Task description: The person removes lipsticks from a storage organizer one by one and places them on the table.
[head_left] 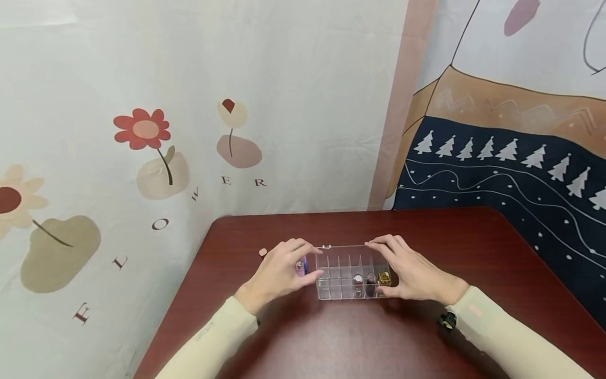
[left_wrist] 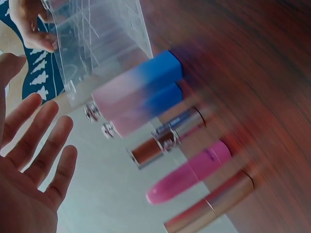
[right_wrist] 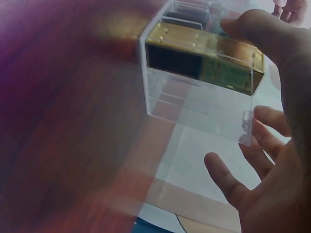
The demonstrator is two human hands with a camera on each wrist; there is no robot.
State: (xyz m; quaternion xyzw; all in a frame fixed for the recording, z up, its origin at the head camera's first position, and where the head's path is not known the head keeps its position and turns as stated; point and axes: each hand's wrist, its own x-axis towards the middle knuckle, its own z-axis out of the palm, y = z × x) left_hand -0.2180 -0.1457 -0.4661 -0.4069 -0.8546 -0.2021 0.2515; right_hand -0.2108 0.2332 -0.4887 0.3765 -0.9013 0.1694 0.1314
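A clear divided organizer box [head_left: 336, 289] stands on the table between both hands. Its right part holds a gold lipstick [right_wrist: 223, 53], a dark tube [head_left: 371, 284] and a silver-topped tube [head_left: 358, 284]. My right hand [head_left: 416, 271] grips the box's right end, thumb at the front and fingers at the back edge. At the left end, my left hand [head_left: 286, 268] is spread, fingertips close to the box. Beside that hand stand two pink-and-blue lipsticks [left_wrist: 146, 85], a brown lip gloss tube [left_wrist: 148, 150], a pink tube [left_wrist: 194, 172] and a rose-gold tube [left_wrist: 214, 204].
The dark red wooden table [head_left: 360, 337] ends at the back against a pale curtain [head_left: 307, 105] printed with flowers. A navy cloth with white trees [head_left: 502, 158] hangs at the right. A black wrist strap [head_left: 446, 320] shows at the right sleeve.
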